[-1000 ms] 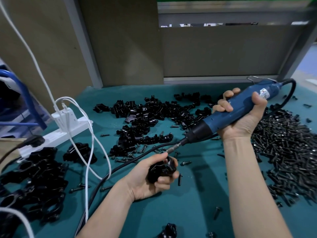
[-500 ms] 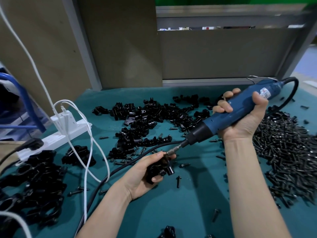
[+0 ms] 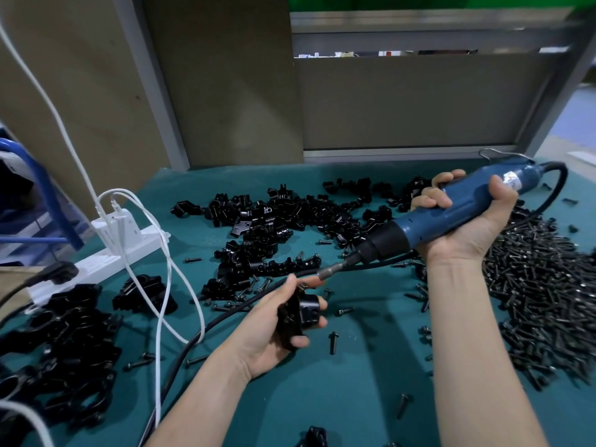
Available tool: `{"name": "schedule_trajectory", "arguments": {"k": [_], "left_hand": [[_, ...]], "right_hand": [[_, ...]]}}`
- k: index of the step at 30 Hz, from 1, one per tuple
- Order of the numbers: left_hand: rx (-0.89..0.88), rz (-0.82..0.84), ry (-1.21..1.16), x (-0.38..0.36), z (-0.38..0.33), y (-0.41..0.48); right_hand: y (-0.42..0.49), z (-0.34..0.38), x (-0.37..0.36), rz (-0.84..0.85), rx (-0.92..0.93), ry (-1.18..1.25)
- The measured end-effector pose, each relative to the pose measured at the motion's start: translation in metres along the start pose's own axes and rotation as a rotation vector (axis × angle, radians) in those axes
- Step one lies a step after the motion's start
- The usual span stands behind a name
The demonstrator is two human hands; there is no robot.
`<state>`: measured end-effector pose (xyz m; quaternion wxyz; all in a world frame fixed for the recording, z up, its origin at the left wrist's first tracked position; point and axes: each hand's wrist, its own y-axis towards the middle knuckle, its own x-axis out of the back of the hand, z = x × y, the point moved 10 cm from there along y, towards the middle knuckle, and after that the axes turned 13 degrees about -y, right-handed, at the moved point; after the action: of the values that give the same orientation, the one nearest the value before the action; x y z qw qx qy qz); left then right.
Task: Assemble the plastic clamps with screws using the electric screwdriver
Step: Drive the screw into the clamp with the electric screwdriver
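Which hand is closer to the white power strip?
Left. The left hand, holding a black clamp, sits right of the power strip; the right hand grips the electric screwdriver farther right.

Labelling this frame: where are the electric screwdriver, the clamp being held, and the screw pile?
electric screwdriver (image 3: 422, 222), head view, on its blue body.
clamp (image 3: 306, 312), head view, on its black front face.
screw pile (image 3: 541, 285), head view, on the heap's middle.
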<state>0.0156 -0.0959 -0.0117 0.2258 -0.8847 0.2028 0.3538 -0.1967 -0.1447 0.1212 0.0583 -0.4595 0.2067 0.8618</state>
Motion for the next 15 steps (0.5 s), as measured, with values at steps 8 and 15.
{"name": "schedule_trajectory", "arguments": {"k": [8,15], "left_hand": [[-0.020,0.054,0.021,-0.0031,0.0018,0.0021],[-0.008,0.014,-0.093,-0.0002,0.0043,0.0046]], "right_hand": [[-0.0006,-0.0035,0.0030,-0.048,-0.015,-0.004],[-0.0003,-0.0026,0.0034,-0.051,-0.015,-0.016]]}}
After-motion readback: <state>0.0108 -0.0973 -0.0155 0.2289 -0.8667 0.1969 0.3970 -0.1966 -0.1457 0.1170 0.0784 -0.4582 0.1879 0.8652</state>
